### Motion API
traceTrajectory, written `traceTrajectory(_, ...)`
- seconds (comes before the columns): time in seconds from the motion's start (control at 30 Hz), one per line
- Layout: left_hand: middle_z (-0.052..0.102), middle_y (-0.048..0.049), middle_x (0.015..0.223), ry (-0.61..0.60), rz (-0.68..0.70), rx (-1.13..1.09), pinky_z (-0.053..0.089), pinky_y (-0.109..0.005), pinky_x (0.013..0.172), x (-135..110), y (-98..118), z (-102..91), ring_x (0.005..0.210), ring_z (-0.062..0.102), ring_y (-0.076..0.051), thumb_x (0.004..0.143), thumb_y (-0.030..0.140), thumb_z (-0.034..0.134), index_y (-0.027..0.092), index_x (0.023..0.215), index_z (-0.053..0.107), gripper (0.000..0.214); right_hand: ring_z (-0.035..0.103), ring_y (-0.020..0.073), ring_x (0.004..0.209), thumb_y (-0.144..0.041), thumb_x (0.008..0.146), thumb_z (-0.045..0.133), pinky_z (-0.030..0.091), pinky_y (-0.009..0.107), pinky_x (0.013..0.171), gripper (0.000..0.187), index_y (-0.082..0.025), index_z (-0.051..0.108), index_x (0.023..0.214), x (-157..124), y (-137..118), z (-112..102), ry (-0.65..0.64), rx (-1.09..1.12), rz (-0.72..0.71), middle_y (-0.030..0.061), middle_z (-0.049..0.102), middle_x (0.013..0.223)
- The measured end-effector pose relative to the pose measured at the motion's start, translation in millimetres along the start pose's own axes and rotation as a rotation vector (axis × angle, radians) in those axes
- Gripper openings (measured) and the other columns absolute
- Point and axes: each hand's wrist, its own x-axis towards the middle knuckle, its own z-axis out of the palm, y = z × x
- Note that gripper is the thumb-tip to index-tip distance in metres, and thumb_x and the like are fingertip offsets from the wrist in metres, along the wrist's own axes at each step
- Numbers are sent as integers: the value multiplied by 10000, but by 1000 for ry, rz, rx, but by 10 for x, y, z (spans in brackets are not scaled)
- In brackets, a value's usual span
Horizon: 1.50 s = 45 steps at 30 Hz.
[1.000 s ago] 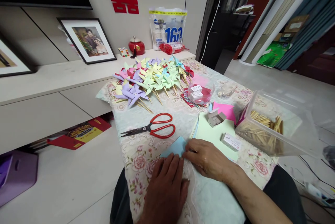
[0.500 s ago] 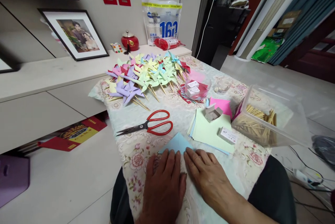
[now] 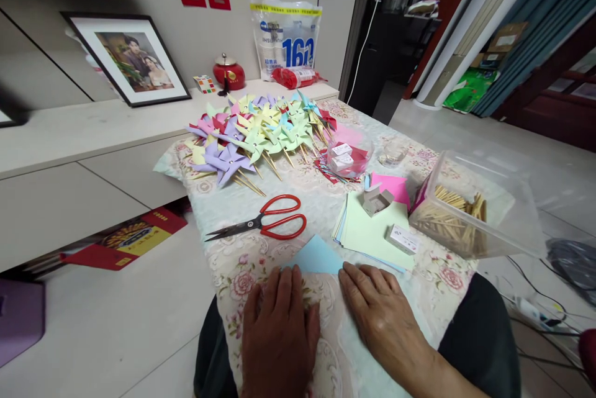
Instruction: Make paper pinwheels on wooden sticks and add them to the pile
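A light blue sheet of paper (image 3: 318, 257), folded into a triangle, lies flat on the tablecloth in front of me. My left hand (image 3: 280, 330) rests flat with its fingertips on the triangle's left corner. At the right corner, my right hand (image 3: 384, 311) presses down with fingers stretched out. Just beyond the paper lie scissors (image 3: 261, 222) with red handles, blades pointing left. To the right sits a stack of pale green and blue paper sheets (image 3: 367, 233), with an open small box (image 3: 377, 200) and a closed small white box (image 3: 402, 239) on it.
Many paper pinwheels (image 3: 265, 128) on sticks are heaped at the table's far side. A clear plastic bin (image 3: 505, 221) of wooden sticks stands at the right edge. A clear round container (image 3: 351, 159) holds small boxes and red paper. Behind is a ledge with a picture frame (image 3: 184, 97).
My hands have moved apart along the folded edge, the left to the left and the right to the right, baring more of the blue paper. The view has shifted slightly.
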Motion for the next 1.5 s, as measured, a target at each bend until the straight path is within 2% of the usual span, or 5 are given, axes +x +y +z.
traceTrajectory(0.37,700,-180,1192,74,-36,59,430,-540,894,102,-30,-15,1056,618,-359,904,223,611,82,1176,669,312,622,251,902,-88,962,507,537,402,789,274,-111,620,1210,12,134,27,153,150,81,149,690,1036)
traceTrajectory(0.67,738,-157,1043,165,201,-28,487,-470,892,273,-11,163,979,660,-297,882,-6,522,39,1098,675,269,653,259,890,-209,988,516,583,403,750,279,-128,615,1236,126,154,8,88,150,97,147,690,1017)
traceTrajectory(0.97,714,-127,877,147,407,95,517,-380,717,475,-87,97,752,656,-231,874,9,503,52,1017,690,239,645,223,889,-161,977,537,564,364,783,244,-157,612,1210,144,215,92,170,299,115,110,696,991)
traceTrajectory(1.33,707,-109,872,191,405,-13,512,-360,658,491,-163,45,794,651,-236,902,28,484,96,979,673,215,613,304,1123,-266,939,630,552,467,908,484,-149,501,1391,170,234,-3,182,395,31,191,627,1240)
traceTrajectory(1.5,709,-110,946,203,331,-293,539,-336,685,365,-257,7,787,627,-211,889,59,576,104,1083,650,212,582,299,1170,-172,949,586,523,492,930,484,-194,467,1418,170,295,38,178,516,-28,174,613,1282)
